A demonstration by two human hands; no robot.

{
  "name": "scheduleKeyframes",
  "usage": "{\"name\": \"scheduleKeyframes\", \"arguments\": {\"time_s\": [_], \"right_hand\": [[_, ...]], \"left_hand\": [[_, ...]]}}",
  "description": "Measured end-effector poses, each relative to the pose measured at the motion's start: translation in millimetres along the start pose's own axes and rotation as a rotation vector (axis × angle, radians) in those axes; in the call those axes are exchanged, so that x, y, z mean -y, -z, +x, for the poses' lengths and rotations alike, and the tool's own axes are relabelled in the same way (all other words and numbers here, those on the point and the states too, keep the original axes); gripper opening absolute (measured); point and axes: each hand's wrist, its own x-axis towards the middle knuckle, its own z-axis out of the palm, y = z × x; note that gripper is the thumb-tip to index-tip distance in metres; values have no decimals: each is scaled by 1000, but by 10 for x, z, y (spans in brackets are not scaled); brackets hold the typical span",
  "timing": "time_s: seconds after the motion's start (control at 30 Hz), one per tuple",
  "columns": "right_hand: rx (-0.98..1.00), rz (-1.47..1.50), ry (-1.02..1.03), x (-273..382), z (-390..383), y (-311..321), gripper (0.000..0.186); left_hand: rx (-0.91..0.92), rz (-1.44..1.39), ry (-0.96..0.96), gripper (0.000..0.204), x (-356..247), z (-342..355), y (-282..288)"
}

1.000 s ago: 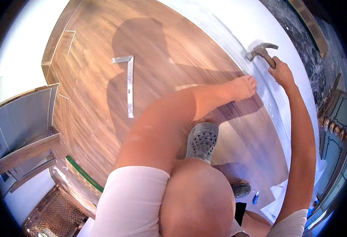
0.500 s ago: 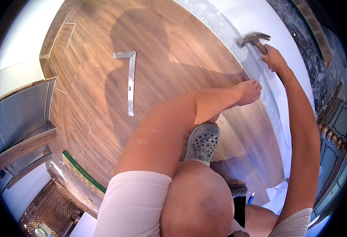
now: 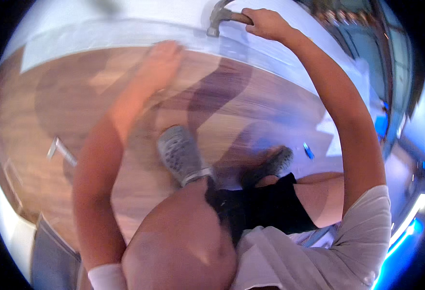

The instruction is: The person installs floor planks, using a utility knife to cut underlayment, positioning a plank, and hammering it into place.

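Note:
My right hand (image 3: 266,24) is closed around the handle of a claw hammer (image 3: 220,20), raised over the pale sheet (image 3: 193,35) beyond the floor's far edge. The hammer's shadow falls beneath its head. To the left, my left hand (image 3: 165,55) is at the border between the wood-look plank floor (image 3: 140,104) and that sheet. Motion smears its fingers, so whether they grip anything is unclear. Both forearms reach forward past my bent knee.
A metal carpenter's square (image 3: 63,151) lies on the planks at left, partly behind my left arm. My grey clogs (image 3: 177,147) stand on the floor. A small blue tool (image 3: 308,150) lies at right, near white sheeting (image 3: 335,140). A grey panel (image 3: 52,258) stands at lower left.
My view has swung right, so the floor's edge now runs across the top. The hammer stays in my right hand; my left hand remains along that edge, now blurred.

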Motion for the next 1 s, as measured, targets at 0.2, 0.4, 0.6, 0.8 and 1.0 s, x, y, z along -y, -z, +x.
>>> {"name": "scheduleKeyframes", "arguments": {"time_s": [0.2, 0.4, 0.6, 0.8, 1.0], "right_hand": [[255, -191, -154, -1135, -1005, -488, 29], [314, -206, -135, -1656, -1456, -916, 26], [254, -188, -73, -1853, -1447, -1205, 29], [109, 98, -365, -1640, -2098, -1396, 33], [82, 601, -451, -796, -3041, -2263, 47]], "left_hand": [[364, 178, 169, 125, -89, -98, 406], [244, 147, 103, 128, 109, -157, 126], [227, 82, 73, 131, 302, -144, -65], [181, 116, 141, 121, 94, -38, 132], [127, 129, 240, 110, -80, -172, -206]]}}
